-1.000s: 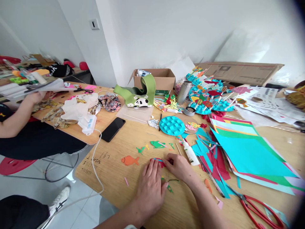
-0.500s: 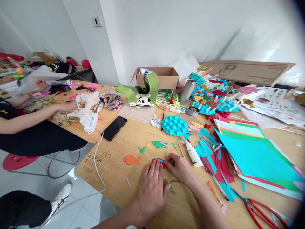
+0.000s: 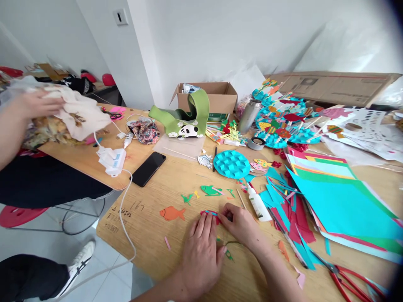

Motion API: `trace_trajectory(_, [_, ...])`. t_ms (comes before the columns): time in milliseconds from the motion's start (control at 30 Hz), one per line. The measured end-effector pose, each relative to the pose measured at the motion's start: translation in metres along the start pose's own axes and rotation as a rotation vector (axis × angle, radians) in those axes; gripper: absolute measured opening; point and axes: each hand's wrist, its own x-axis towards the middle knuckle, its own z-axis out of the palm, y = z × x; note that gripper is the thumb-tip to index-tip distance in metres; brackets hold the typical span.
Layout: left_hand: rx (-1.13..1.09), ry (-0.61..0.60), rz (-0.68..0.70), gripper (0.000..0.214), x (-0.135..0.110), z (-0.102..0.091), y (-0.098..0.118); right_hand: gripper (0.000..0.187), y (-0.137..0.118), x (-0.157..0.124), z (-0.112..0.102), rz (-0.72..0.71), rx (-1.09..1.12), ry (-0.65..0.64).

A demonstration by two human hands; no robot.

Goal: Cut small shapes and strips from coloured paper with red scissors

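Observation:
My left hand [image 3: 201, 247] lies flat on the wooden table [image 3: 151, 235], fingers stretched out and pressing a small red and blue paper piece [image 3: 208, 213]. My right hand [image 3: 241, 224] pinches the right end of that same piece with its fingertips. An orange paper fish [image 3: 171, 213] lies to the left, and a green paper fish [image 3: 210, 190] sits just beyond the hands. A white glue bottle [image 3: 257, 203] rests to the right of my right hand.
Stacked coloured paper sheets [image 3: 340, 201] and scraps fill the right side, with red scissors [image 3: 349, 279] at the near right. A blue folded disc [image 3: 231, 163], a black phone [image 3: 148, 168], a green panda bag [image 3: 185, 119] and a cardboard box [image 3: 208, 98] lie farther back. Another person's hand [image 3: 31, 105] lifts white cloth at the left.
My hands stay on the red and blue piece with hardly any movement. The person at the left has lifted a white cloth off their table.

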Motion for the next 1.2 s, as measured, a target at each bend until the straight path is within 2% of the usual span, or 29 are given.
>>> trace_trajectory(1200, [0.032,-0.015,-0.025,0.057,0.0091,0.0023,-0.0012,0.013,-0.0033,0.0013,-0.0043,0.069,-0.056,-0.031])
